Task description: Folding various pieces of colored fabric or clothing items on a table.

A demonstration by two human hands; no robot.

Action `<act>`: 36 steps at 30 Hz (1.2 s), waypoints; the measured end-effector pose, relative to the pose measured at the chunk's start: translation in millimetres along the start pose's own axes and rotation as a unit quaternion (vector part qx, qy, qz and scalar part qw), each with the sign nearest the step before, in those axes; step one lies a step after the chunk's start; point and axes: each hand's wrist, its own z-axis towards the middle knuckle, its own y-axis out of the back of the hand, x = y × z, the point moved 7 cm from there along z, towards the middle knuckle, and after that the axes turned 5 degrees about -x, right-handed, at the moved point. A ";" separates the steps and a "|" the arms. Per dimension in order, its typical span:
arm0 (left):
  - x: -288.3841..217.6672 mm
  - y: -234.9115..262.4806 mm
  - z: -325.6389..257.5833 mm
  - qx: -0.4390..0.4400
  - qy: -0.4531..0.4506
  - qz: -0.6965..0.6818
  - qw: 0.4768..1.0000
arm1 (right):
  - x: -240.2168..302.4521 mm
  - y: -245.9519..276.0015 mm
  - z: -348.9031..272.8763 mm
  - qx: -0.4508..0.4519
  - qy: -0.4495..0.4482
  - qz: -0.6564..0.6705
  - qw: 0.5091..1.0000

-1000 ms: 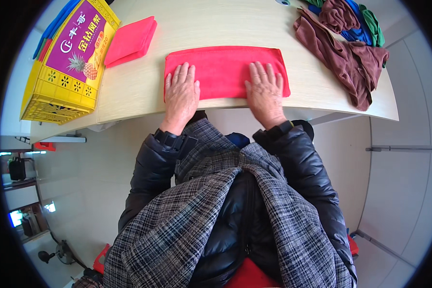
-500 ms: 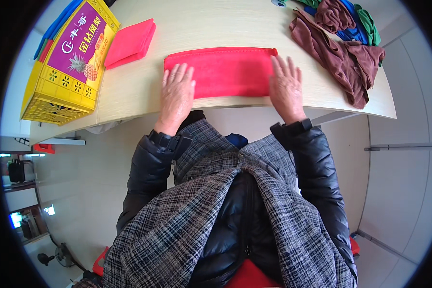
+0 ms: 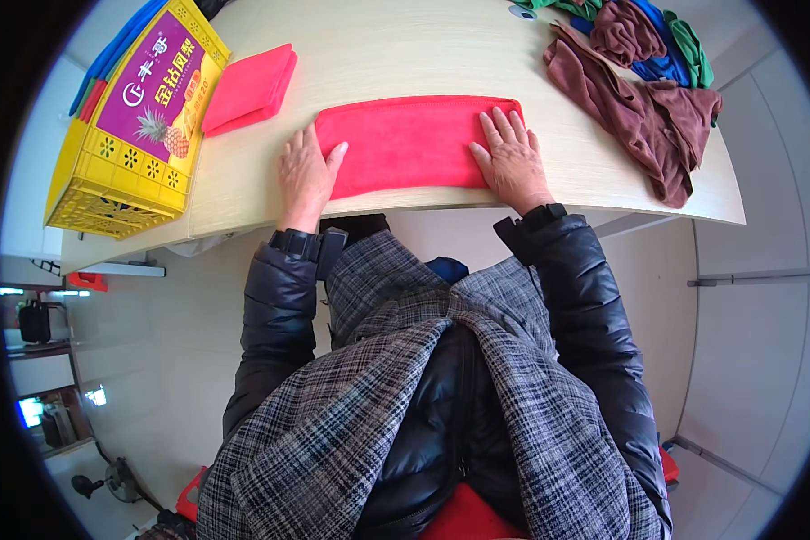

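Head view: red cloth (image 3: 409,148) at 12 o'clock, folded to a strip; left hand (image 3: 308,175) open at its 9-o'clock end, right hand (image 3: 513,162) spread at 3, neither visibly gripping. Red bundle (image 3: 246,90) at 11 looks fully folded; brown cloth (image 3: 670,135) at 2, crumpled.

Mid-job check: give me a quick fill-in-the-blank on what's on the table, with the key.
1. The right hand rests on the broad red cloth's ____ end.
2. The left hand is at that cloth's ____ end.
3. The other red cloth lies between the broad one and a ____ crate.
4. In the cloth heap, the piece reaching closest to the table's near edge is ____.

Missing words: right; left; yellow; brown.
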 end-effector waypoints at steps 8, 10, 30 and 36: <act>8.8 -4.4 -1.7 0.047 0.114 -0.106 0.987 | 4.7 3.5 0.1 0.009 0.001 -0.018 1.000; 6.0 -4.1 -0.9 0.022 0.114 -0.184 0.976 | 4.2 3.2 -1.2 0.009 0.005 -0.018 1.000; 37.0 -9.0 -25.7 0.108 0.262 -0.712 0.642 | 95.0 9.1 6.2 0.010 0.075 0.031 0.997; 41.9 7.1 -21.5 0.114 0.263 -0.730 0.620 | 125.6 -5.7 6.2 0.040 0.108 0.032 0.993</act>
